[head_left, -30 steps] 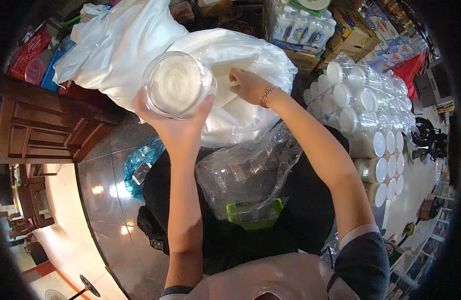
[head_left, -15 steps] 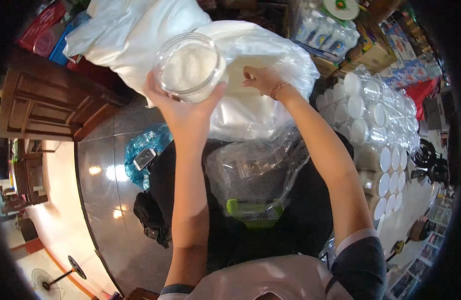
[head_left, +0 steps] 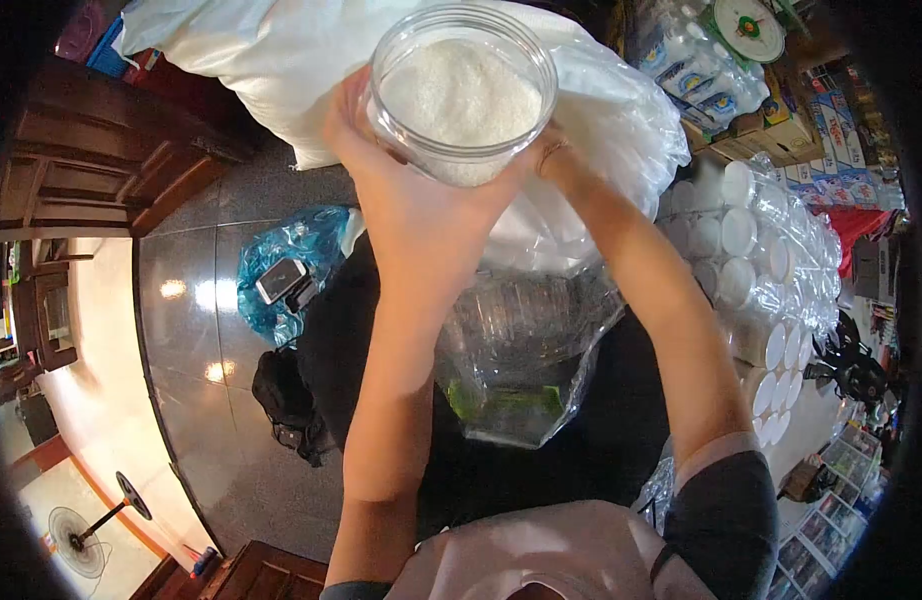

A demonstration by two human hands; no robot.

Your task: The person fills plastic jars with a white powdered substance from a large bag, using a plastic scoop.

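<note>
My left hand is wrapped round a clear, open-topped jar held up close to the camera. White granules fill much of the jar and slope up in a mound. Behind the jar lies a large white sack with a clear plastic liner at its mouth. My right hand reaches toward the sack's mouth, a bracelet at its wrist. The jar hides its fingers, so I cannot see whether they hold anything.
Wrapped stacks of white-lidded jars stand at the right. A clear plastic bag lies between my legs. To the left, a phone rests on a blue plastic bag, near a black bag. Bottle packs stand at upper right.
The jar in my left hand has come closer to the camera and moved up and right. It now covers my right hand's fingers, which were visible over the sack's mouth before.
</note>
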